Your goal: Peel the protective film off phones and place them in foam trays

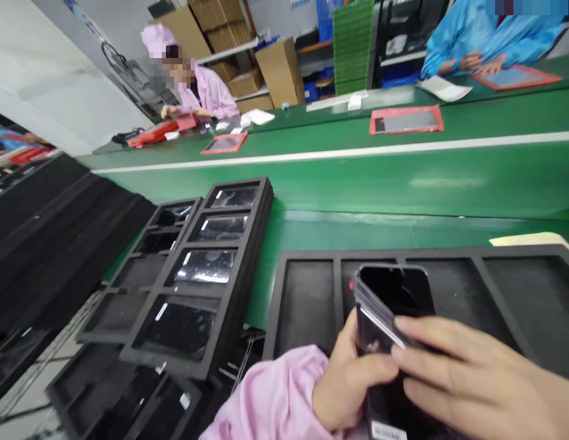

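Note:
A black phone screen (398,290) with a glossy face and rounded corners stands tilted in front of me, above a black foam tray (307,260). My left hand (351,382) grips it at its left side, the thumb lying across the front. A clear film (376,315) slants over the screen, its edge raised from the surface. At that film's lower end are the fingertips of my right hand (467,373); its thumb is hidden. Low on the held piece is a white printed label (389,431). A small red tab (351,285) shows at the left edge.
Left of me, stacked foam trays (247,269) hold several dark screens. A green bench (339,174) with a raised ledge runs across, bearing red-edged pouches (406,120). Behind it sit a person in pink (211,91) and a person in blue (481,36).

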Demonstrator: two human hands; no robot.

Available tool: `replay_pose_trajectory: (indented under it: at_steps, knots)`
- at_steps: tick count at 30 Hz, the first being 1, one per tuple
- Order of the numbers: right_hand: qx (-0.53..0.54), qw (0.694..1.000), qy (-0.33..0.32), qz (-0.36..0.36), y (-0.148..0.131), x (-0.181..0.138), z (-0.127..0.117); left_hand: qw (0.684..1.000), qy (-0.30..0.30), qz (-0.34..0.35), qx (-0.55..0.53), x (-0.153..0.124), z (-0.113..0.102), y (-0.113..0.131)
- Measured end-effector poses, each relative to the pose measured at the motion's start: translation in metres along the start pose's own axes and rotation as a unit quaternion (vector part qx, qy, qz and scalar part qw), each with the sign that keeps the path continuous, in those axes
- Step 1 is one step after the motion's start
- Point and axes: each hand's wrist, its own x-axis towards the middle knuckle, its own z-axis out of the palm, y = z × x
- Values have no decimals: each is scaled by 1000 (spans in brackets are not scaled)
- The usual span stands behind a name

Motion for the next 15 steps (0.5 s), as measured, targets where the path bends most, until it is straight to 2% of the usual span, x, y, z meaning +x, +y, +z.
replay_pose_trajectory:
  at_steps: [5,10,15]
  knots:
    - [-55,991,96,81,16,5,6,998,37,22,-35,2,-2,-6]
    - [-95,958,193,189,17,21,20,995,81,-5,-60,4,-2,-6]
    - [-69,927,221,295,13,31,29,989,118,-48,-72,4,-2,-5]
